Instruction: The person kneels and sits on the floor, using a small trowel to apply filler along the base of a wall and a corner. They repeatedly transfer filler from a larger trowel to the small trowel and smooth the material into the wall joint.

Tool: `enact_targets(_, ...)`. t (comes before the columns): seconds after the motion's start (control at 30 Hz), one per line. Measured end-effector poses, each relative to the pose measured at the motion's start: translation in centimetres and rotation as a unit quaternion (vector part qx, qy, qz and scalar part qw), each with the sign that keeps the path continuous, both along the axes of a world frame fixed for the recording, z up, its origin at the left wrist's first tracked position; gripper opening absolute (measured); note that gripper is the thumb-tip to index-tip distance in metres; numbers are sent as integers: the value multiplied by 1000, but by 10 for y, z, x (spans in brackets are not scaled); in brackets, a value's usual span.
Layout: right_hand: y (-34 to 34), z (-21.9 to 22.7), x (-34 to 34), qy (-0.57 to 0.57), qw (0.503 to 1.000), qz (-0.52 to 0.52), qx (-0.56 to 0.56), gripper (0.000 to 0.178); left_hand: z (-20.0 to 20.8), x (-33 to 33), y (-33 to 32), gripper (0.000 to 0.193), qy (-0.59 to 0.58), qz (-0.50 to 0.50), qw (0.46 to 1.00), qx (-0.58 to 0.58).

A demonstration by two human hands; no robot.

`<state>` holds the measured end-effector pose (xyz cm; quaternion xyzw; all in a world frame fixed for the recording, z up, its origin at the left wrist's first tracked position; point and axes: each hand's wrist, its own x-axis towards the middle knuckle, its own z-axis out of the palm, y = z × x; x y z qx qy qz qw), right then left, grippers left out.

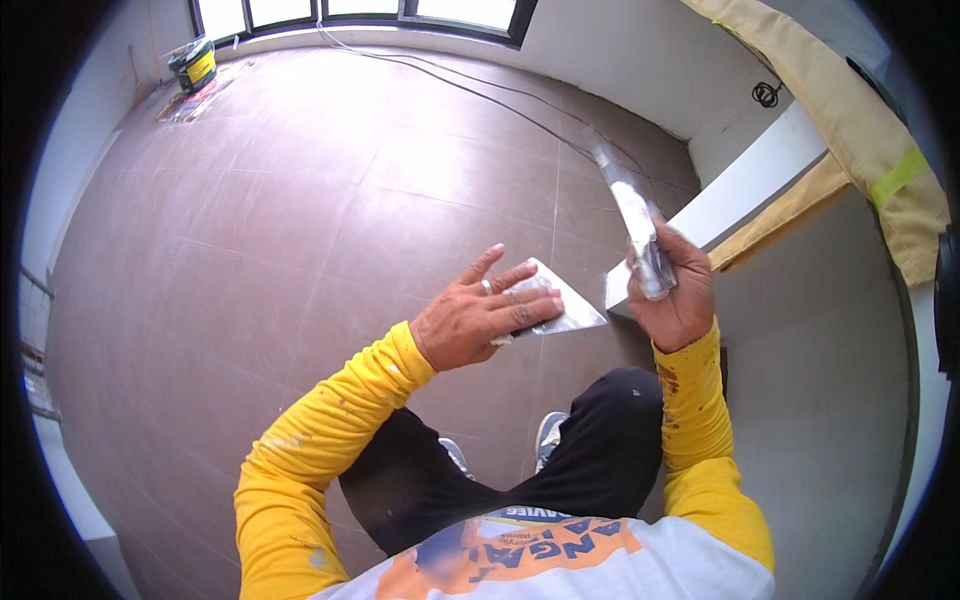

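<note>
My left hand [462,318], with a ring on one finger, holds a putty knife [572,302]. Its triangular metal blade points right, and my fingers lie across the blade while the handle is mostly hidden under my palm. To the right, my right hand [688,292] is closed around a long, wide-bladed scraper [629,203] raised at a tilt. White paste coats the scraper's face, and its far end is smeared by motion. The two tools are apart. Paint specks mark both of my yellow sleeves.
A white ledge [745,165] stands close by my right hand, with a beige garment [815,75] with a yellow-green stripe over it. Cables [480,92] cross the brown tiled floor [230,260]. A black and yellow bucket [196,68] sits far left, near the window [370,12].
</note>
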<state>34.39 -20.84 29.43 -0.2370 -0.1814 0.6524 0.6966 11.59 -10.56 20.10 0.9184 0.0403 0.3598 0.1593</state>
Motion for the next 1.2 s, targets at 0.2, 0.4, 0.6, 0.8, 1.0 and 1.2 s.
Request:
enact_targets(0.2, 2, -3, -4, -472, 815, -234, 241, 26, -6, 7, 14, 37, -284, -66, 639, -712)
enact_targets(0.4, 13, -42, -11, -771, 420, -130, 460, 42, -8, 20, 17, 33, -303, -214, 431, -823)
enact_targets(0.6, 20, -79, 30, -865, 367, -126, 319, 51, -5, 19, 13, 34, -305, -209, 427, -825)
enact_targets(0.8, -4, -59, 57, -868, 369, -144, 299, 43, -10, 15, 23, 34, -259, -233, 465, -814)
enact_targets(1.0, -8, 9, 45, -904, 247, -92, 338, 34, -24, 15, 23, 34, -166, -213, 501, -822)
enact_targets(1.2, 0, 23, 27, -905, 200, -54, 372, 35, -21, 8, 18, 34, -135, -222, 517, -815)
